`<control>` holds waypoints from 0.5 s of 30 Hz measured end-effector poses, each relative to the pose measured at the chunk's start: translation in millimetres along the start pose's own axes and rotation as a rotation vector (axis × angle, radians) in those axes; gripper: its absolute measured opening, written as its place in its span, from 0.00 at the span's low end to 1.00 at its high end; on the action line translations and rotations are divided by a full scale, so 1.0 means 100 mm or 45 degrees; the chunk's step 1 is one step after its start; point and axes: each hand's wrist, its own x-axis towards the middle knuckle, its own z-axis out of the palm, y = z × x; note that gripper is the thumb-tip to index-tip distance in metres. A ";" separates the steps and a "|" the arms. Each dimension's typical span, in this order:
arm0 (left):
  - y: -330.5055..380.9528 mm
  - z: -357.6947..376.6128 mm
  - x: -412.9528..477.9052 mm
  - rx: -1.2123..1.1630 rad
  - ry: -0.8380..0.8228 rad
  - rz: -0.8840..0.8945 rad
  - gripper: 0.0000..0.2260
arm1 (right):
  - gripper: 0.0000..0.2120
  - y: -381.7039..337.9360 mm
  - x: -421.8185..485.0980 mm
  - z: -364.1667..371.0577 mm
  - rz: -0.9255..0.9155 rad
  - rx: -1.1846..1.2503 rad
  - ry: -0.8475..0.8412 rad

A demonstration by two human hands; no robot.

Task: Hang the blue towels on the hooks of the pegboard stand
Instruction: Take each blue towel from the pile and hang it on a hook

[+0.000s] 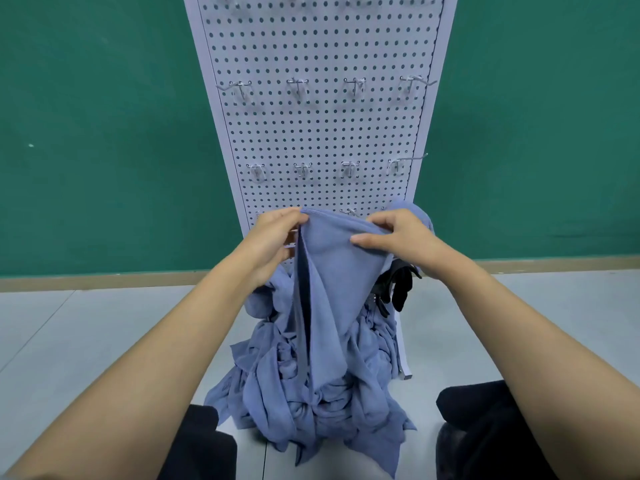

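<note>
A blue towel [329, 271] hangs in front of me, held up by its top edge. My left hand [273, 240] pinches the edge at its left corner, and my right hand [394, 242] grips the edge on the right. Below it a heap of blue towels [311, 393] lies on the floor at the foot of the white pegboard stand [318, 133]. Rows of bare metal hooks [353, 86] stick out of the board above my hands. Another blue towel [415, 209] shows behind my right hand, low on the board.
A green wall [104, 133] stands behind the stand, with a wooden skirting along the grey floor [86, 341]. Something black [398, 289] hangs at the stand's lower right. My dark-clothed knees [485, 420] flank the towel heap.
</note>
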 end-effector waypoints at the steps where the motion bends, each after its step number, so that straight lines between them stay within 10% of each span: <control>1: 0.00 -0.02 0.00 0.011 0.010 0.001 0.08 | 0.12 -0.01 0.00 -0.02 -0.018 0.039 0.052; 7: -0.14 0.07 -0.05 0.500 -0.154 0.123 0.06 | 0.07 -0.06 -0.06 -0.05 -0.009 -0.003 0.015; 15: -0.29 0.17 0.03 0.689 0.250 0.117 0.12 | 0.14 0.02 -0.04 0.03 0.179 -0.117 0.080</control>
